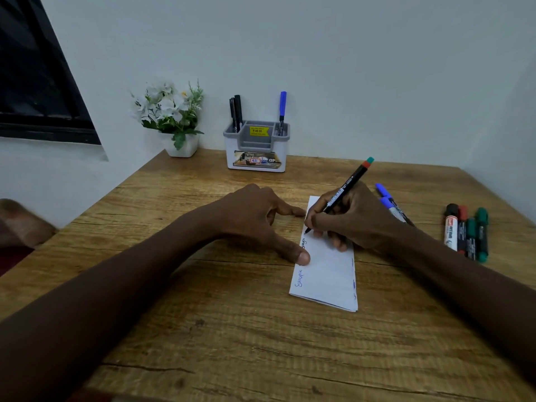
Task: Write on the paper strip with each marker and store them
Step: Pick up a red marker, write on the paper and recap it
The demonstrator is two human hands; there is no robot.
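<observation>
A folded white paper strip lies on the wooden table, with blue and dark writing along its left edge. My right hand grips a thin black marker with a red and green end, its tip on the strip's upper left. My left hand presses the strip's left edge with thumb and index finger. Two blue markers lie behind my right hand. Several thick markers lie at the right. A white and grey pen holder at the back holds two black pens and a blue pen.
A white pot of artificial flowers stands at the back left by the wall. A dark window frame is on the left wall. The table's left edge runs diagonally beside a brown seat.
</observation>
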